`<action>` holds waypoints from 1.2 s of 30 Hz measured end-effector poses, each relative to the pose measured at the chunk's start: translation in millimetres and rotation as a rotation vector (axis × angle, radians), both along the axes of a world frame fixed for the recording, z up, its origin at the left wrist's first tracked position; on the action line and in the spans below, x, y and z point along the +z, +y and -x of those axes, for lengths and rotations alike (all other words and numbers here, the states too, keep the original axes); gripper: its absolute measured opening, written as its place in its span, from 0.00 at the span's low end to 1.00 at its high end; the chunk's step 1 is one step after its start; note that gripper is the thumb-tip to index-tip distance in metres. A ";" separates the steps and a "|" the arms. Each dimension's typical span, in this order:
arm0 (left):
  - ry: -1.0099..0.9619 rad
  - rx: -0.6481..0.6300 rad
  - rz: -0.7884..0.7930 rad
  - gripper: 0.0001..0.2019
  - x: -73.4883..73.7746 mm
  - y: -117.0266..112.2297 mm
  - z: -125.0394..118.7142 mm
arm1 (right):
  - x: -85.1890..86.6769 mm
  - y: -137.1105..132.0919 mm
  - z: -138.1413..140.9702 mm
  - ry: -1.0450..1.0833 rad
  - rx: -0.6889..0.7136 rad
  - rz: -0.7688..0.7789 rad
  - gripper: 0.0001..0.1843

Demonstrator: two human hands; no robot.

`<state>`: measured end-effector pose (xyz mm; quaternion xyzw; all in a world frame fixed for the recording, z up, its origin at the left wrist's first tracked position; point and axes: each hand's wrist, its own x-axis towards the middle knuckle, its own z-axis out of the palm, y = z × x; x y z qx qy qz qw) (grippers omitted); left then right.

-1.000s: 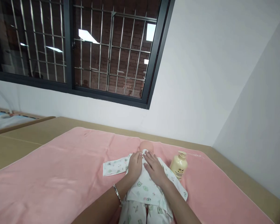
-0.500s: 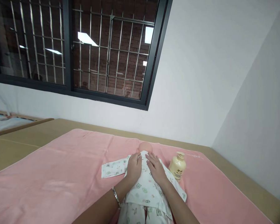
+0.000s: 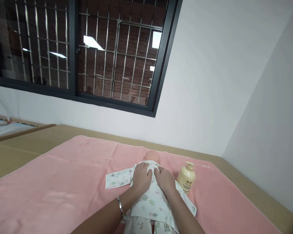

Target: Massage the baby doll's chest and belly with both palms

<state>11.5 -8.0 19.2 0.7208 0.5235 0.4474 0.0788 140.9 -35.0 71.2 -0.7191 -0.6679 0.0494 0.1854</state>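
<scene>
thing: printed garment on doll, near centre of pink towel | left hand, right hand: flat on chest, fingers nearly together, clamping nothing | handling, judged: cloth soft, light, slides; hold at collar edges | bottle just right

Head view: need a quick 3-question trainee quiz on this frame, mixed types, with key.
1. True or false: the pump bottle lies on its side.
2. Where do the left hand and right hand rest?
A) on the printed garment of the doll, by the collar
B) on the pump bottle
C) on the window frame
3. Fill in: the doll lies on a ____ towel.
Key: 1 false, it stands upright, beside the doll. 2 A. 3 pink.
</scene>
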 end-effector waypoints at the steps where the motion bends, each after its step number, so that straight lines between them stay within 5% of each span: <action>1: 0.013 -0.005 0.003 0.18 0.7 0.6 0.1 | -0.3 3.0 0.0 -0.005 -0.006 0.014 0.26; 12: 0.084 -0.140 -0.080 0.14 5.6 -2.1 3.8 | -3.8 -0.3 0.4 -0.058 0.173 -0.174 0.22; 21: 0.052 0.066 -0.015 0.10 5.1 -10.2 5.6 | 2.3 -13.5 17.6 -0.219 -0.047 -0.119 0.21; 29: 0.064 -0.231 -0.028 0.16 8.6 -0.5 10.2 | -2.1 2.2 -2.3 -0.143 0.173 -0.100 0.24; 36: 0.003 -0.071 -0.104 0.10 -3.2 -4.4 8.5 | 1.8 -11.3 15.5 -0.313 0.043 -0.137 0.18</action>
